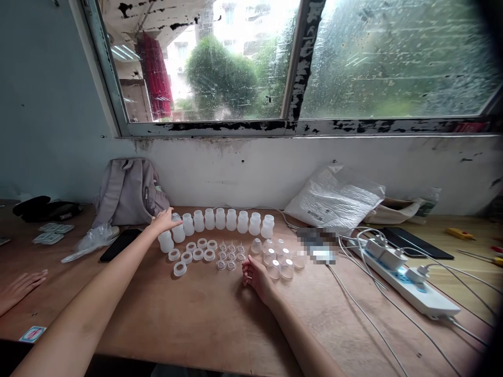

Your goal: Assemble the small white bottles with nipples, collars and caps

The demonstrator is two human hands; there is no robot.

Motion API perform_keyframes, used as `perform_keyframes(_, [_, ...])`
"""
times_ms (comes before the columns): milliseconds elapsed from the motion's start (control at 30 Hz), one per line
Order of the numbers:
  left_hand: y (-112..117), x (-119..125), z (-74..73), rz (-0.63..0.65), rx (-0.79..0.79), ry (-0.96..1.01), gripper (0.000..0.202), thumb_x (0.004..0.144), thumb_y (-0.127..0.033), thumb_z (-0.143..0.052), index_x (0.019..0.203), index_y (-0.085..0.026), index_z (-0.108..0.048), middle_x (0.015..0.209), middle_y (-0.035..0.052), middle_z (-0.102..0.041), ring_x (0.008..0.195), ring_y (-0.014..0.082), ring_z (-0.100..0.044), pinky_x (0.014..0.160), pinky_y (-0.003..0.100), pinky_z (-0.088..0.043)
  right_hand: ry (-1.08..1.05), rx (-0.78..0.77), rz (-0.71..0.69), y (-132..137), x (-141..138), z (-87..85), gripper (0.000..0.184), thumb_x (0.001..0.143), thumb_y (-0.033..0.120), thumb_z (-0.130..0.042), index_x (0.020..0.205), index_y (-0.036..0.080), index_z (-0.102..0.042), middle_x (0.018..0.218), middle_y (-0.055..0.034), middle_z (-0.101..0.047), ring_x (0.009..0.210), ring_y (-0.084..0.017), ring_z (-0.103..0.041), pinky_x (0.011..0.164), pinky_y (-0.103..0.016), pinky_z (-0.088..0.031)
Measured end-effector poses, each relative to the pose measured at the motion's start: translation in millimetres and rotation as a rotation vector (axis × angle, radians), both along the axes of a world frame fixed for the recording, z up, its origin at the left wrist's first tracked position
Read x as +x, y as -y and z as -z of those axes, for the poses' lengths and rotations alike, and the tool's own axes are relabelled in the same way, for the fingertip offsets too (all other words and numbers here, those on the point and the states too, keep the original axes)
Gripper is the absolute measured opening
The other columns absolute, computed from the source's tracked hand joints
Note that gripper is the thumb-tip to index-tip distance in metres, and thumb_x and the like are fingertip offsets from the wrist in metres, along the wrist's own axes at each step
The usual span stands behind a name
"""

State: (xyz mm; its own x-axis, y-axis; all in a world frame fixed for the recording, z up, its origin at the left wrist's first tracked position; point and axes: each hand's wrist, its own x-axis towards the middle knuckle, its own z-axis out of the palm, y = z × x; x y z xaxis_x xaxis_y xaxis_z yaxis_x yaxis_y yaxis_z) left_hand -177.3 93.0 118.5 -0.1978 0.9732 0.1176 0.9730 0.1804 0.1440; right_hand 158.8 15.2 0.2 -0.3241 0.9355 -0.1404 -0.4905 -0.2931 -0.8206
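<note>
My left hand (162, 222) reaches to the left end of an arc of frosted white baby bottles (220, 219). Its thumb and fingers are around the neck of the second bottle (178, 233) from that end; the hand partly covers the end bottle (165, 242). My right hand (257, 277) rests on the table with loosely curled fingers and nothing visible in them. Beside it are several clear dome caps (286, 269) and several clear nipples (231, 256). White screw rings (179, 269) lie in a group in front of the bottles.
Another person's hand (25, 288) lies flat at the left edge. A grey backpack (126, 191), a dark phone (120, 245) and a clear plastic bag (92, 239) are left. At right are a silvery packing bag (334, 196), a power strip (428, 299), cables and a black tablet (416, 242).
</note>
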Motion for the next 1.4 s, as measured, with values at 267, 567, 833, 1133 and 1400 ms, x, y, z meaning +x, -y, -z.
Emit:
perform_keyframes(267, [15.2, -28.6, 11.1, -0.020, -0.028, 0.072, 0.086, 0.053, -0.059, -0.060, 0.122, -0.015, -0.034, 0.120, 0.0169, -0.048, 0.109, 0.0325, -0.046, 0.084, 0.036, -0.039, 0.015, 0.015, -0.004, -0.4, -1.1, -0.5, 0.028, 0.073, 0.043, -0.056, 0.066, 0.016, -0.056, 0.055, 0.0016, -0.049, 0.040, -0.008, -0.042, 0.038, -0.021, -0.036])
perform_keyframes(567, [19.1, -29.6, 19.7, -0.006, -0.043, 0.128, 0.068, 0.058, -0.046, -0.062, 0.115, -0.018, -0.039, 0.108, 0.0094, -0.057, 0.099, 0.0265, -0.054, 0.079, 0.032, -0.042, 0.008, 0.020, 0.000, 0.2, 0.5, 1.0, 0.027, 0.073, 0.042, -0.056, 0.067, 0.016, -0.056, 0.055, 0.0014, -0.050, 0.041, -0.008, -0.041, 0.038, -0.021, -0.037])
perform_keyframes(833, [33.5, -10.8, 17.4, 0.057, 0.236, 0.001, 0.076, 0.065, -0.042, -0.058, 0.128, -0.016, -0.024, 0.133, 0.0156, -0.031, 0.121, 0.0329, -0.030, 0.095, 0.042, -0.029, 0.016, 0.058, -0.011, -2.3, -0.7, 5.8, 0.028, 0.072, 0.044, -0.057, 0.068, 0.016, -0.056, 0.056, 0.0012, -0.050, 0.041, -0.008, -0.042, 0.038, -0.021, -0.037])
perform_keyframes(1133, [68.3, 91.8, 72.5, 0.657, 0.266, -0.016, 0.023, 0.076, -0.028, -0.046, 0.096, -0.020, -0.055, 0.111, 0.0096, -0.052, 0.112, 0.0255, -0.040, 0.094, 0.040, -0.029, 0.663, 0.501, 0.374, -3.2, -8.5, 12.9, 0.020, 0.066, 0.036, -0.063, 0.055, 0.021, -0.055, 0.050, 0.0015, -0.049, 0.046, -0.012, -0.042, 0.044, -0.024, -0.033])
perform_keyframes(1400, [60.1, 129.8, 122.4, 0.354, 0.468, 0.169, 0.011, 0.074, -0.026, -0.050, 0.074, -0.017, -0.056, 0.100, 0.0132, -0.056, 0.103, 0.0304, -0.046, 0.088, 0.047, -0.032, 1.082, 0.761, 0.361, -9.9, -23.2, 15.7, 0.009, 0.072, 0.028, -0.053, 0.075, 0.022, -0.058, 0.074, -0.0031, -0.057, 0.064, -0.016, -0.053, 0.061, -0.028, -0.040])
